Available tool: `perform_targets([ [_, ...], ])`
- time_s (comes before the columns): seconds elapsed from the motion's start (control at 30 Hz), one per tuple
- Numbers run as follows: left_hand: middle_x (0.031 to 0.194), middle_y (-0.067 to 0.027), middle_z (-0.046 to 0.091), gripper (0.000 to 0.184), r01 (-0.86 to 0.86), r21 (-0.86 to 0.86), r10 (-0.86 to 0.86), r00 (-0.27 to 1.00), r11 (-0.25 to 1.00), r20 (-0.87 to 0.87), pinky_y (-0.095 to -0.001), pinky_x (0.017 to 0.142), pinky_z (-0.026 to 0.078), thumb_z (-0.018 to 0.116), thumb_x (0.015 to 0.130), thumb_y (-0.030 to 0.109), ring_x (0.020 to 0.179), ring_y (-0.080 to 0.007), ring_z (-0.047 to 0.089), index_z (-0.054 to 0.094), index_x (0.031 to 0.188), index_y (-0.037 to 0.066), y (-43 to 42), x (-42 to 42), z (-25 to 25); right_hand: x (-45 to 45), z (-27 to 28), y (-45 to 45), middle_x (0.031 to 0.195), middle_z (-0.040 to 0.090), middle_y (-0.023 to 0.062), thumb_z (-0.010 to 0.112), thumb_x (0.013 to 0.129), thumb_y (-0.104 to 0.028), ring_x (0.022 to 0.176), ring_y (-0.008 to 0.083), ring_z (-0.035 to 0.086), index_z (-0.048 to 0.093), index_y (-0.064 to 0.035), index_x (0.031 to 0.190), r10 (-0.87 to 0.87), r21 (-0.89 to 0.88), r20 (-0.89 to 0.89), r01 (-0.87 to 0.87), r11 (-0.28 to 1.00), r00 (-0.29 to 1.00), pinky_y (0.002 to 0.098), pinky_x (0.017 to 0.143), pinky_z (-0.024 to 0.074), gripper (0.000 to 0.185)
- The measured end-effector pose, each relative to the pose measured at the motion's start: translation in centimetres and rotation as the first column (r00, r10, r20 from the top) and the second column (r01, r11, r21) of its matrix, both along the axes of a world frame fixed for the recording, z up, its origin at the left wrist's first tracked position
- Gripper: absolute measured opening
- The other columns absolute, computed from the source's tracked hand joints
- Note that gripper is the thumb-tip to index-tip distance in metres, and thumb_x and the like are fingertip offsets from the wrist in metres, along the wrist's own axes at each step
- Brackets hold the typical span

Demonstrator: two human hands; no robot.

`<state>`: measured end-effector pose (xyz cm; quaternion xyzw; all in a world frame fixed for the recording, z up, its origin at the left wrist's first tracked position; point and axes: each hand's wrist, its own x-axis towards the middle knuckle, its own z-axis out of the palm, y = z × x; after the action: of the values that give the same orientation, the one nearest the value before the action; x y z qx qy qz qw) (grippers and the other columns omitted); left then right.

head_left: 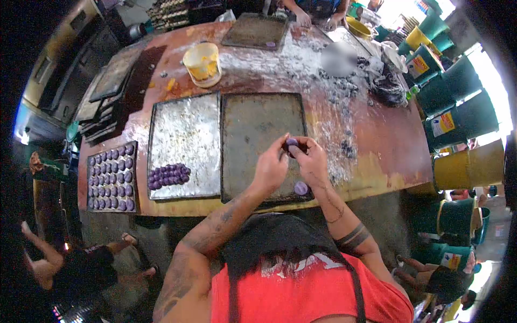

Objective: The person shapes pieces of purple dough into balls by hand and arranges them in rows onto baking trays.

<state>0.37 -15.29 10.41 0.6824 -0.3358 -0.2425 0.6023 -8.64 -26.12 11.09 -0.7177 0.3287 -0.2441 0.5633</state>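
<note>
Between the fingertips of both my hands is a small purple dough piece [292,142]. My left hand [271,166] pinches it from the left, and my right hand [312,163] presses on it with the thumb. They hold it above the right part of a dark baking tray [253,134]. A lighter, flattened purple dough round [300,188] lies near that tray's lower right corner, below my right hand. On the silvery tray [186,129] to the left sits a tight cluster of purple dough balls [169,176].
At far left, a smaller tray [135,169] holds rows of purple dough rounds [111,183]. Stacked trays [116,72], a yellow-smeared bucket [203,64] and another tray [254,31] stand farther back. Flour covers the table [377,145]. Across it, another person's hands [303,18] are visible.
</note>
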Motion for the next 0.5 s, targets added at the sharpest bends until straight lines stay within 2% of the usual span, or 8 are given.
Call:
perform_targets([
  [0.03,0.14,-0.0263,0.047,0.06,0.102,0.138,-0.114,0.99,0.985,0.083,-0.038,0.109,0.037,0.053,0.083,0.001,0.132,-0.0376,0.045,0.041,0.142,-0.002,0.6,-0.2,0.4,-0.8,-1.4,-1.1,0.093,0.067,0.0057,0.068,0.087,-0.007,0.084,0.0139,0.063,0.063,-0.0002,0.112,0.041,0.021,-0.115,-0.039,0.999,0.993,0.0259,0.078,0.0511,0.027],
  [0.1,0.144,-0.0245,0.043,0.064,0.13,0.295,-0.113,0.991,0.947,-0.074,-0.0381,0.11,0.035,0.053,0.083,0.003,0.134,-0.0366,0.043,0.037,0.144,-0.001,1.4,0.2,-0.6,-3.6,-2.4,-2.0,0.092,0.07,0.0101,0.07,0.084,-0.018,0.086,0.0198,0.067,0.065,-0.0039,0.113,0.094,-0.026,-0.31,-0.107,0.994,0.946,0.0315,0.079,0.052,0.033],
  [0.17,0.146,-0.0232,0.043,0.066,0.11,0.348,-0.081,0.992,0.931,-0.098,-0.0381,0.11,0.035,0.054,0.082,0.004,0.135,-0.0361,0.043,0.035,0.145,0.0,2.1,0.5,-2.5,-5.1,-2.6,-1.9,0.097,0.069,0.0153,0.07,0.083,-0.023,0.092,0.0286,0.066,0.065,-0.0067,0.113,0.142,-0.052,-0.577,-0.21,0.976,0.804,0.039,0.08,0.0521,0.034],
  [0.2,0.145,-0.0228,0.044,0.066,0.066,0.321,-0.055,0.998,0.945,-0.044,-0.038,0.11,0.035,0.055,0.082,0.005,0.134,-0.0361,0.043,0.036,0.145,0.001,2.1,0.6,-4.4,-5.7,-4.0,-1.7,0.102,0.068,0.0165,0.069,0.083,-0.022,0.097,0.0309,0.064,0.065,-0.0066,0.113,0.086,-0.22,-0.622,-0.279,0.935,0.779,0.0406,0.081,0.0515,0.034],
  [0.3,0.138,-0.0205,0.05,0.063,0.065,0.356,-0.065,0.998,0.932,-0.013,-0.0377,0.108,0.037,0.057,0.081,0.004,0.129,-0.0336,0.049,0.04,0.142,0.003,3.2,1.0,-4.9,-6.8,-6.4,-0.7,0.102,0.056,0.0137,0.066,0.08,-0.009,0.101,0.0366,0.053,0.062,-0.006,0.114,-0.077,-0.612,-0.562,-0.351,0.709,0.824,0.0458,0.089,0.0443,0.035],
  [0.4,0.127,-0.0167,0.058,0.055,0.134,0.38,-0.087,0.987,0.915,-0.137,-0.0371,0.105,0.041,0.057,0.081,0.001,0.122,-0.0283,0.055,0.047,0.136,0.004,4.0,1.5,-5.2,-7.4,-4.3,1.2,0.108,0.057,0.0151,0.066,0.079,-0.011,0.105,0.0361,0.053,0.059,-0.0051,0.117,0.103,-0.573,-0.485,-0.404,0.713,0.868,0.0458,0.092,0.0441,0.04],
  [0.43,0.124,-0.0153,0.06,0.052,0.16,0.373,-0.092,0.977,0.914,-0.193,-0.0368,0.104,0.043,0.057,0.081,0.001,0.119,-0.0263,0.057,0.05,0.133,0.004,3.9,1.4,-5.2,-8.2,-5.5,1.7,0.124,0.057,0.0145,0.068,0.078,-0.015,0.117,0.0352,0.051,0.054,-0.0035,0.126,0.084,-0.738,-0.562,-0.545,0.398,0.823,0.0444,0.099,0.0422,0.052],
  [0.5,0.12,-0.0135,0.062,0.047,0.254,0.361,-0.174,0.956,0.897,-0.237,-0.0355,0.101,0.045,0.056,0.082,-0.001,0.115,-0.0238,0.058,0.053,0.128,0.002,3.9,0.4,-4.6,-8.6,-6.4,0.2,0.131,0.055,0.014,0.068,0.076,-0.015,0.123,0.0343,0.05,0.055,-0.0029,0.127,0.188,-0.632,-0.628,-0.635,0.443,0.756,0.0429,0.103,0.041,0.053],
])
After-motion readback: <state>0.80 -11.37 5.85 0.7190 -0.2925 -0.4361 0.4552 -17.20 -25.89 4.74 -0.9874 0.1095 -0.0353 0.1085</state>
